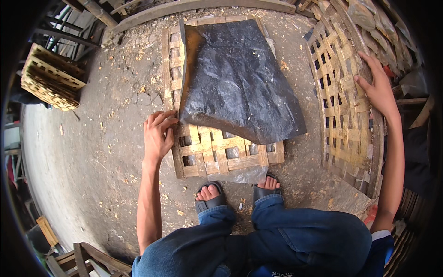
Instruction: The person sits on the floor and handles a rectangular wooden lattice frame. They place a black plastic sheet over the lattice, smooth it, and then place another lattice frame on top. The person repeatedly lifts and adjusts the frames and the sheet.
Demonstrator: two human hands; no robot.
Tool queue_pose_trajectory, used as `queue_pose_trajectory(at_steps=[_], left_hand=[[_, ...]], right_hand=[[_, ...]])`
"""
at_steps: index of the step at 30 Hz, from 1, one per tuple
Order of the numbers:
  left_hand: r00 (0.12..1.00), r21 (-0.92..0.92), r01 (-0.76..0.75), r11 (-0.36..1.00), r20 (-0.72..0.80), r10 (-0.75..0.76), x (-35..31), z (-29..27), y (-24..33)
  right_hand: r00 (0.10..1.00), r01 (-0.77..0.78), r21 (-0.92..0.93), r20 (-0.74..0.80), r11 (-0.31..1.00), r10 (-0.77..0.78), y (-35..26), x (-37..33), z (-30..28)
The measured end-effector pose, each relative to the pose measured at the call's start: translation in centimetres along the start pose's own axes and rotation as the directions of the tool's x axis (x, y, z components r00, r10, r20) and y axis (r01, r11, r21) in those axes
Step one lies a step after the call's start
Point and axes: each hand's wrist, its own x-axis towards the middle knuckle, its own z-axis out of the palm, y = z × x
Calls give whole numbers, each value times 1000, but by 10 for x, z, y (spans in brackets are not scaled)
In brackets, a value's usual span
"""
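Observation:
A crumpled black plastic sheet point(244, 78) lies over a woven bamboo tray point(207, 152) on the ground in front of me. Brownish patches show along its raised left and near edges. At the sheet's near left corner, beside the tray's left rim, the bent fingers of my left hand point(159, 134) close on the corner. To the right, a second woven bamboo tray point(344, 101) stands tilted on its side. My right hand point(380, 87) grips its outer wooden rim, with the thumb and a finger over the edge. Clear plastic film point(240, 175) pokes out under the near end of the first tray.
Several woven bamboo pieces point(53, 78) are stacked at the far left. A wooden beam point(198, 8) crosses the far side. Plastic bags point(383, 27) hang at the upper right. A wooden frame point(87, 261) stands at the lower left. My sandalled feet point(210, 194) are near the first tray.

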Motion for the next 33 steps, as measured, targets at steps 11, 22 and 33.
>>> queue_pose_trajectory(at_steps=[11, 22, 33], left_hand=[[933, -89, -359, 929, -71, 353, 85, 0, 103], [898, -149, -388, 910, 163, 409, 107, 49, 110], [986, -84, -154, 984, 55, 159, 44, 21, 57]], right_hand=[[1000, -17, 31, 8, 999, 17, 9, 2, -2], [995, -95, -413, -28, 906, 91, 85, -9, -6], [835, -548, -335, -157, 767, 528, 217, -8, 68]])
